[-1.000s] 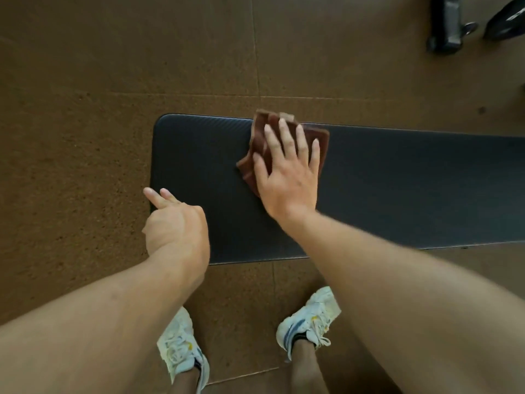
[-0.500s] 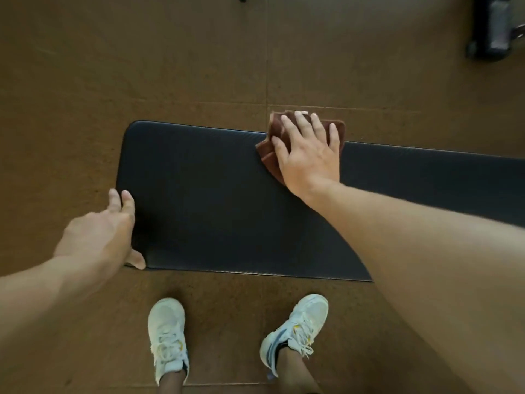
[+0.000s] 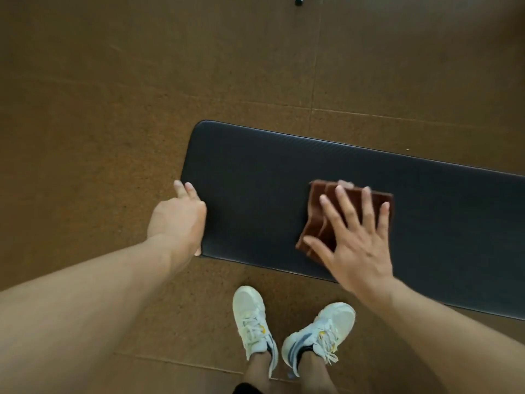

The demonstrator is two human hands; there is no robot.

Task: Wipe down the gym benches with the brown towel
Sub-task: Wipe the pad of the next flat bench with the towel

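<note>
A black padded gym bench (image 3: 255, 194) runs from the middle of the view off the right edge. The folded brown towel (image 3: 318, 220) lies flat on its pad, toward the near edge. My right hand (image 3: 355, 240) presses on the towel with fingers spread and straight. My left hand (image 3: 179, 220) rests against the bench's left end, fingers stretched along the edge and the thumb at the near corner.
Brown speckled rubber floor tiles surround the bench. My two white sneakers (image 3: 292, 331) stand on the floor just in front of its near edge. A short metal bar end (image 3: 299, 0) shows at the top of the view.
My right hand has slid the towel from the bench's far edge toward the near edge. My left hand stays at the bench's left end. The view has shifted.
</note>
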